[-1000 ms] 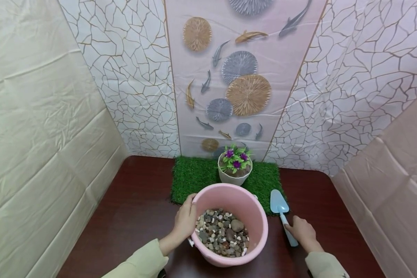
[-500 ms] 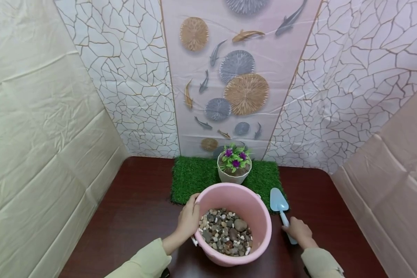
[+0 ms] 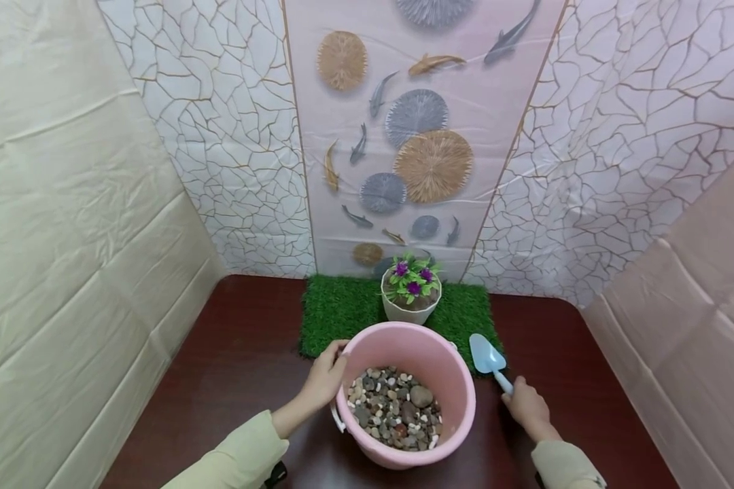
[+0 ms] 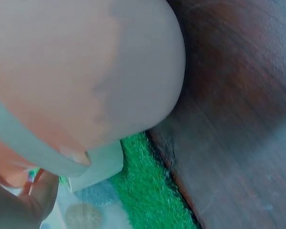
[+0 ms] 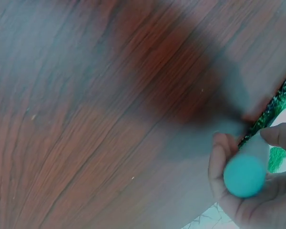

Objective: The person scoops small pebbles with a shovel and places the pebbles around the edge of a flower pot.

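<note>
A pink bucket [image 3: 468,407] stands on the table in front of the body, with mixed pebbles [image 3: 397,411] in its bottom. My left hand [image 3: 325,377] grips the bucket's rim on the left side. In the left wrist view the bucket's wall [image 4: 86,62] fills the upper left, and my left hand [image 4: 28,202] shows at the lower left corner. To the right of the bucket, my right hand [image 3: 528,407] holds a light blue trowel [image 3: 486,354] by its handle, blade pointing away. In the right wrist view, fingers curl round the trowel's handle [image 5: 244,175], its rounded end facing the camera.
Behind the bucket lies a green turf mat [image 3: 342,312], bearing a white flowerpot [image 3: 410,314] with purple flowers. The bucket's white handle [image 3: 338,417] hangs at its left side. A dark reddish table [image 3: 238,353] is bordered by cloth-covered walls on three sides.
My right hand has closed round the trowel's handle; the trowel's blade has swung slightly left. The bucket has shifted only a little, with my left hand staying on its rim.
</note>
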Demonstrator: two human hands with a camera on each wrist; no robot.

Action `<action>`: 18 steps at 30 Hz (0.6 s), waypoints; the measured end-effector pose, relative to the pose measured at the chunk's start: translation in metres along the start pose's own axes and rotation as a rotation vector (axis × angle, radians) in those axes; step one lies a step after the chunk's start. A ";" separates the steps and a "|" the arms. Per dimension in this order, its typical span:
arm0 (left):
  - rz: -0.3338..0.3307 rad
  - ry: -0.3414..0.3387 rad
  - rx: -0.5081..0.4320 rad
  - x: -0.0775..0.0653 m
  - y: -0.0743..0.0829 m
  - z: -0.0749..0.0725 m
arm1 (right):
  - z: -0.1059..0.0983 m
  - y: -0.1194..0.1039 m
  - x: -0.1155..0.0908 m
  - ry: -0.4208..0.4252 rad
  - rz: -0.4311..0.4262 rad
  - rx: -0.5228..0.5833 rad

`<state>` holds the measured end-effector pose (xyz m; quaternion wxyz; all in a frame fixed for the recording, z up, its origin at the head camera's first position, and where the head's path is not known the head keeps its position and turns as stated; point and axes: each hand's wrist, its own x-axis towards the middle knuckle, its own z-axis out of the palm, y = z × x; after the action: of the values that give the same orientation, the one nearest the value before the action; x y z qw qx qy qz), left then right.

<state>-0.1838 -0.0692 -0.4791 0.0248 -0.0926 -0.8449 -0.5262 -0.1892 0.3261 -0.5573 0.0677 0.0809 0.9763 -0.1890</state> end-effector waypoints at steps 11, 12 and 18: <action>-0.274 -0.252 -0.339 0.010 -0.003 -0.029 | -0.016 0.005 -0.012 0.035 -0.056 0.001; -0.324 -0.287 -0.392 0.011 -0.003 -0.032 | -0.018 0.004 -0.013 0.035 -0.060 0.000; -0.454 -0.387 -0.524 0.014 -0.007 -0.047 | -0.031 -0.002 -0.016 0.063 -0.127 -0.009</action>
<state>-0.2017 -0.1126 -0.4618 -0.2764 -0.0038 -0.6701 -0.6889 -0.1774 0.3337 -0.5252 0.0250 0.0245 0.9819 -0.1861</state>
